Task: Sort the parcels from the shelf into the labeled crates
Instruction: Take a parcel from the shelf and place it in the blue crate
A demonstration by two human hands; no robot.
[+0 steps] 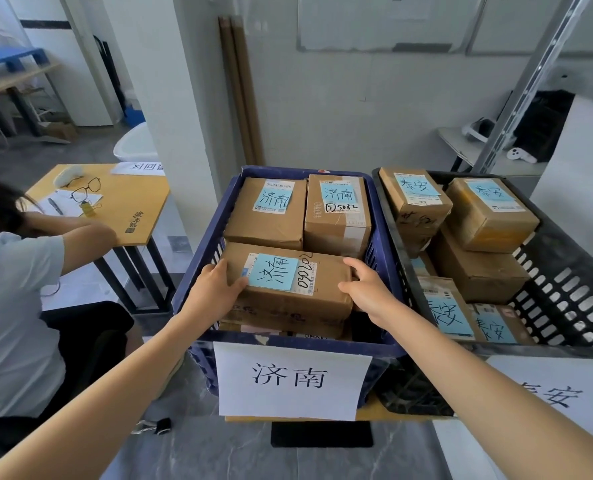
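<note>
Holding parcel (288, 282) by both ends: left hand (215, 289) curled round left end, right hand (368, 289) round right end. Resting on other parcels (288, 322) at near edge of blue crate (198, 265).

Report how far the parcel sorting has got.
Done: several labelled brown cardboard parcels lie in the blue plastic crate and the black plastic crate. In hand: left hand and right hand grip a 济南-marked parcel atop the blue crate's front stack. Left: unclear; no unsorted parcels show.
</note>
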